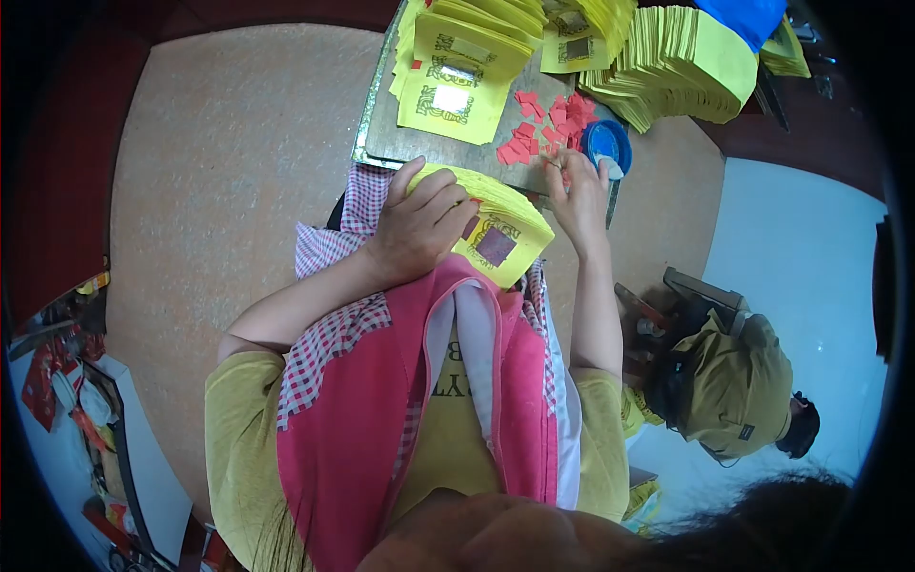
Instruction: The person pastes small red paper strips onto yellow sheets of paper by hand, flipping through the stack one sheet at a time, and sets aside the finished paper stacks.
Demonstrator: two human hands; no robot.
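A thick stack of yellow printed papers [510,224] rests at the table's near edge against my body. My left hand [424,217] is wrapped over its left part, fingers curled on the top sheet, which bears dark square patches. Over the table [400,133], my right hand [577,195] has its fingertips pinched together beside a pile of small red paper pieces [522,143]. Whatever is between those fingertips is too small to make out. A blue round container [620,143] with something whitish at its rim touches the area just right of my right fingers.
More yellow paper stacks stand at the table's back, one [467,67] at the left and a fanned one [677,62] at the right, with a blue item [743,17] behind. A person in an olive top [739,381] is at the right. Shelved goods [86,410] lie far left.
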